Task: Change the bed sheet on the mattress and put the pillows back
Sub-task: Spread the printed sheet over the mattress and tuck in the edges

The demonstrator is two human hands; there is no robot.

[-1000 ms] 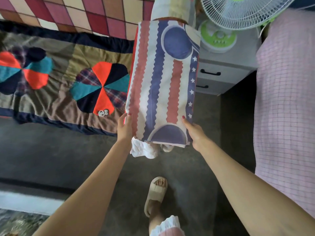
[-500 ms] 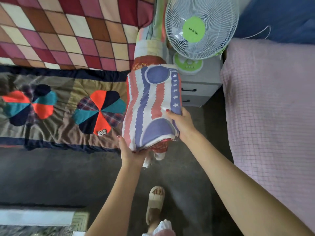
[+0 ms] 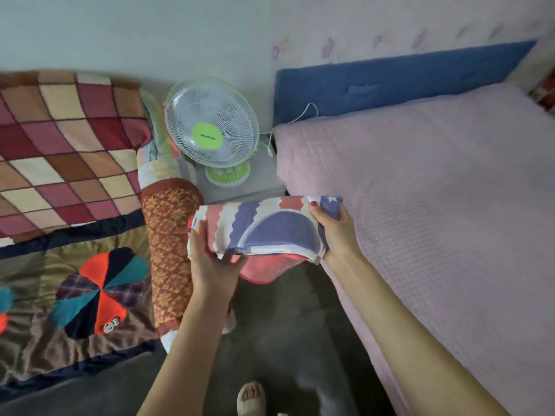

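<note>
With both your left hand [image 3: 210, 259] and right hand [image 3: 336, 232] gripping the striped pillow [image 3: 267, 226], lay it flat at the mattress [image 3: 435, 190] head.

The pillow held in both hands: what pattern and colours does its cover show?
The pillow has wavy red, blue and white stripes with white stars, seen in the head view.

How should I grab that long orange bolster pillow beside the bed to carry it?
Grab the orange bolster round its middle, coming from the floor side on its right. It is a long, thick roll lying against the patchwork quilt, so one end alone would probably droop. Both hands are best; right now the left hand and right hand hold the striped pillow.
</note>
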